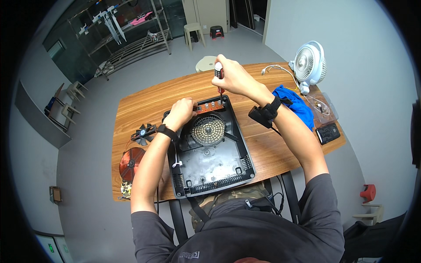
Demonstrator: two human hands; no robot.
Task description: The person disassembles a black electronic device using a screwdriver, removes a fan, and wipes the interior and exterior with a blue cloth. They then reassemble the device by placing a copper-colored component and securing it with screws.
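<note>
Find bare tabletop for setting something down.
Bare tabletop lies between the black casing and blue cloth, partly beneath your right forearm, and toward the far left corner beyond your left hand. The near left edge, with black fan and copper coil, is crowded.

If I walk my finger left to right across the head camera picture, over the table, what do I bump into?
Copper-coloured disc → left hand → screwdriver → blue cloth → black flat object. The big black casing overlaps the middle ones, so it's left out.
</note>
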